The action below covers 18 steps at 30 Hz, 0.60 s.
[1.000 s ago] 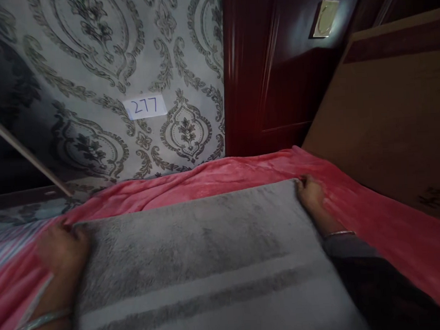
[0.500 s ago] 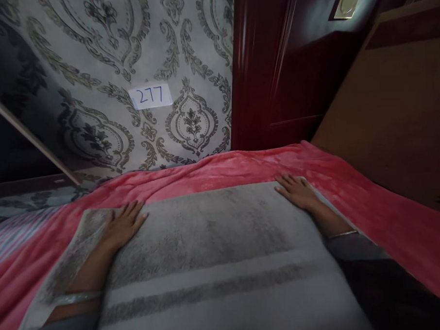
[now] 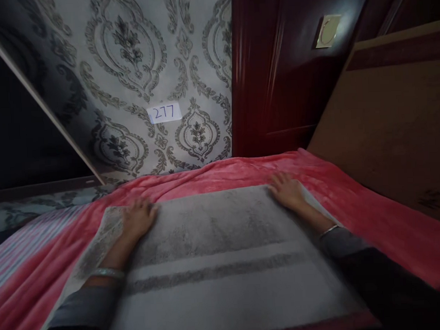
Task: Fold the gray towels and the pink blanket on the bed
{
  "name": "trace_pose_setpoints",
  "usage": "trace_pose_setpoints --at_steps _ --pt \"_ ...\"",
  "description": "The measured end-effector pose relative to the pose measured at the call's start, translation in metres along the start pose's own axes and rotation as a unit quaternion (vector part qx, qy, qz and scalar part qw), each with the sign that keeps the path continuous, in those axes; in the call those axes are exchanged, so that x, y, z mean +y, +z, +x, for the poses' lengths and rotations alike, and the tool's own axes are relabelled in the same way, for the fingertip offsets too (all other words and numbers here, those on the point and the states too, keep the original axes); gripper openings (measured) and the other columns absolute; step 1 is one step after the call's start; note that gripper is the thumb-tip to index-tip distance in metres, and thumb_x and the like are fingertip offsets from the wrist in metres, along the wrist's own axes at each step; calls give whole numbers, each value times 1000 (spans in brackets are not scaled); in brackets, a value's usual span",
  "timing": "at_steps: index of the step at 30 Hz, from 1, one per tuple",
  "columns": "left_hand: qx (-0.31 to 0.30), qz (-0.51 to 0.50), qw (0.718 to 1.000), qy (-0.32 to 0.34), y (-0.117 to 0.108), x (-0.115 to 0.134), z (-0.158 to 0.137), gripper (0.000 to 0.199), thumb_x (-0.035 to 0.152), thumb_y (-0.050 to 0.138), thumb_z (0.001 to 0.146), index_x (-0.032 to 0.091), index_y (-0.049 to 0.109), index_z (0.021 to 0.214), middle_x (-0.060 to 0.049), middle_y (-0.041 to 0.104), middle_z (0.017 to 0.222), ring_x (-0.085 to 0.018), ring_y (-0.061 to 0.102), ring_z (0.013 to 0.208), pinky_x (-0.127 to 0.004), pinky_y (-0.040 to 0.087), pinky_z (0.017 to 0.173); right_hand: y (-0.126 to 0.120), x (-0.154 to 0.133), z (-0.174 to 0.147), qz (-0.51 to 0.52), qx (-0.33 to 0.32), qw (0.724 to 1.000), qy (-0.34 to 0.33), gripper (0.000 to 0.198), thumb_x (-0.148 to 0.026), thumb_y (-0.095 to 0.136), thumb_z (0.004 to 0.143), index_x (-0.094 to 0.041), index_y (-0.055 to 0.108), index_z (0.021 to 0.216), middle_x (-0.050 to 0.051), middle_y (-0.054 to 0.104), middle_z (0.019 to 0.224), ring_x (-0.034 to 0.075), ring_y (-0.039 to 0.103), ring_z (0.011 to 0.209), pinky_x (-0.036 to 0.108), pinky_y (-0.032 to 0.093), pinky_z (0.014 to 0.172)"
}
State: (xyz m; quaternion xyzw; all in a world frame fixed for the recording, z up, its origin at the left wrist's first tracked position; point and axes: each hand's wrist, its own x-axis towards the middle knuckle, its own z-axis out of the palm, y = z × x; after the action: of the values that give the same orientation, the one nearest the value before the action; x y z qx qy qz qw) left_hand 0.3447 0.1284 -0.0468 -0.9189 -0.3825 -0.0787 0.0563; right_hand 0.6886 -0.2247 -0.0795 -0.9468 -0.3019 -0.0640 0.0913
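- Grey striped cloth (image 3: 225, 281) lies toward six o'clock on a pink blanket (image 3: 367, 197).
- Left hand (image 3: 137, 218), eight o'clock, and right hand (image 3: 286, 191), four o'clock, lie open on it, gripping nothing.
- Patterned wallpaper (image 3: 135, 52), eleven o'clock; paper marked 277 (image 3: 164, 113), ten.
- Dark red panelling (image 3: 256, 85), one; brown board (image 3: 389, 118), three.

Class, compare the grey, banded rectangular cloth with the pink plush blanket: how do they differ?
The grey, banded rectangular cloth has light and dark stripes; the pink plush blanket is unstriped.
The cloth lies on top; the blanket lies beneath.
The cloth is fairly flat; the blanket shows folds.
Both are spread-out, soft-looking fabric.
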Motion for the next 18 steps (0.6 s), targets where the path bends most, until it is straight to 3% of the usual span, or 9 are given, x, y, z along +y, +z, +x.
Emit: trace_pose_setpoints --at_steps 3,5,7,9,12,14,16,18 --pt "-65 -55 979 183 2 66 -5 62 49 31 98 19 40 152 -14 35 161 -31 28 150 -58 21 119 1 -74 -22 32 -54 977 -206 58 -48 34 102 -27 36 156 8 25 164 32 20 151 59 19 119" --pt "-70 -80 955 276 11 104 -14 65 53 33 98 25 32 156 -12 25 165 -31 20 153 -60 14 121 12 -115 -37 60 -81 954 -283 59 -52 34 102 -30 34 156 7 23 165 30 19 152 58 19 119" --pt "-79 -85 950 290 21 130 -23 66 55 33 98 27 29 157 -12 23 166 -33 16 153 -65 13 120 24 -138 -47 73 -84 947 -301 58 -53 31 102 -31 34 156 6 25 165 29 20 151 58 18 120" --pt "-86 -82 954 277 29 141 -29 64 55 30 99 28 29 157 -11 23 165 -34 15 154 -67 14 119 32 -143 -49 77 -81 947 -300 59 -53 30 102 -30 34 156 6 26 164 29 20 151 57 17 120" --pt "-98 -75 955 271 27 138 -29 63 55 30 99 28 30 156 -9 22 166 -32 15 154 -64 15 120 31 -119 -38 63 -84 957 -269 60 -55 30 102 -29 35 156 6 27 164 28 21 151 55 19 120" --pt "-111 -65 959 253 19 125 -26 63 53 30 99 27 31 156 -8 22 165 -31 17 154 -63 15 120 24 -85 -30 40 -90 974 -205 61 -53 30 102 -27 35 156 7 27 164 29 22 151 54 20 120" --pt "-118 -48 971 202 11 97 -24 62 49 30 99 26 31 156 -9 23 165 -31 19 153 -63 16 120 16 -40 -29 19 -94 989 -117 60 -51 31 102 -25 33 157 7 25 164 29 22 151 54 20 120" --pt "-108 -33 985 132 5 55 -26 61 46 29 99 26 32 156 -10 25 165 -32 22 152 -66 17 118 7 13 -36 14 -89 995 -33 59 -49 28 103 -27 31 157 7 22 165 30 19 152 57 19 119"
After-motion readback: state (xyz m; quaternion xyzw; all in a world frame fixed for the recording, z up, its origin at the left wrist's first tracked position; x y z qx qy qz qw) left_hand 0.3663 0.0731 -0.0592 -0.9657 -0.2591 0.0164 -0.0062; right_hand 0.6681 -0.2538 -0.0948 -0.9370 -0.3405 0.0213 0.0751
